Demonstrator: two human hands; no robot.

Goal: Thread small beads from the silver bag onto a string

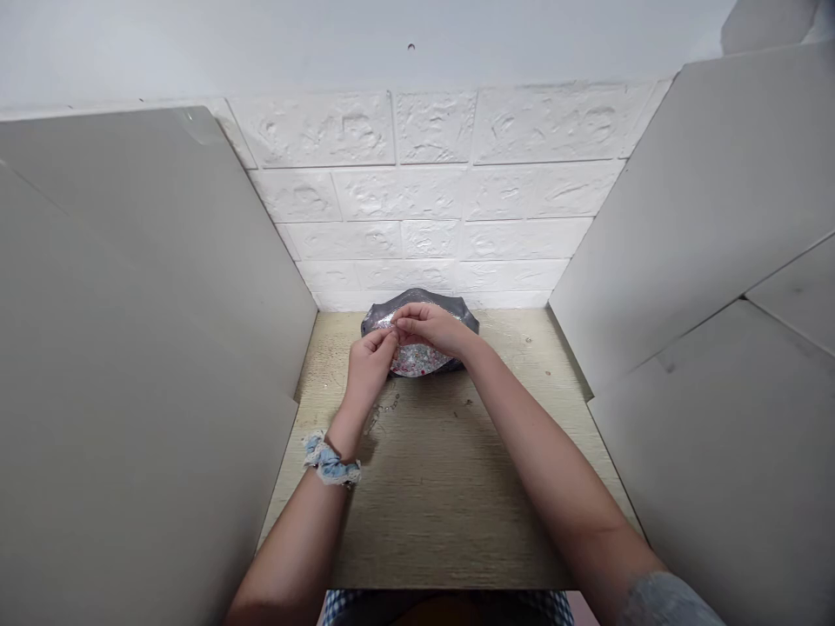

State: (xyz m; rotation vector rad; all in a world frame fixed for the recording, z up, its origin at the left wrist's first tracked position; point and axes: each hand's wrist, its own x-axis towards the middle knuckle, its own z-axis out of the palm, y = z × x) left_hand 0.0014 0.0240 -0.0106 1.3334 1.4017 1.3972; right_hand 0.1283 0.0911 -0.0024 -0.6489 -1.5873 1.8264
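Observation:
Both hands meet above a grey pouch point(417, 298) at the back of the table. Small multicoloured beads point(421, 359) show in its wide mouth. My left hand point(370, 363) is closed in a pinch at the pouch's left front. Fingertips of my right hand point(431, 327) are pinched together just beside the left ones, over the beads. Whatever lies between the fingers is too small to make out. A thin beaded strand point(392, 403) rests on the table by my left wrist, partly hidden by it.
A light wooden table point(450, 496) lies under my arms. Grey panels point(163, 348) point(711, 287) rise on its left and right. Behind stands a white brick-patterned wall point(430, 196). Tiny specks point(468, 402) lie on the wood. A blue scrunchie point(331, 461) circles my left wrist.

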